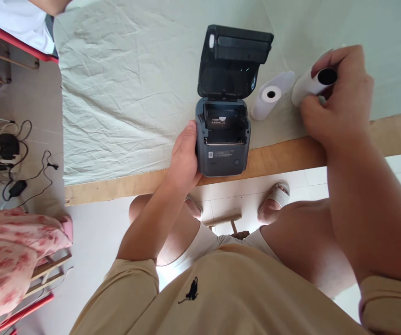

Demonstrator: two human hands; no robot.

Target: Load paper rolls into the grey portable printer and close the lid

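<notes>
While the tan shirt [249, 288] fills the near view, look just past the knees: there's the wooden edge of the table [291, 156], and the dark printer [223, 164] sits right at it, body slightly over the rim. The left hand [184, 158] is pressed along its left side, thumb up; how far the fingers close underneath, I can't tell. That's danger spot one: a nudge or slackened support, and the printer could tip towards the lap.

Off to the right, the right hand [352, 93] has the larger white roll [304, 87] pinched between thumb and fingers near its hollow end. A loose pinch there could let it drop or unwind. Between it and the printer stands the small white roll [263, 104], its loose paper end [286, 80] curling towards the larger one; a careless sweep could topple it or crease that paper.

Farther up, the open lid [230, 77] leans back over the wrinkled cloth [123, 102]. Knock it and it could flop shut, or strain its hinge. Beyond, top left, another person's arm [50, 4] rests near the edge.
</notes>
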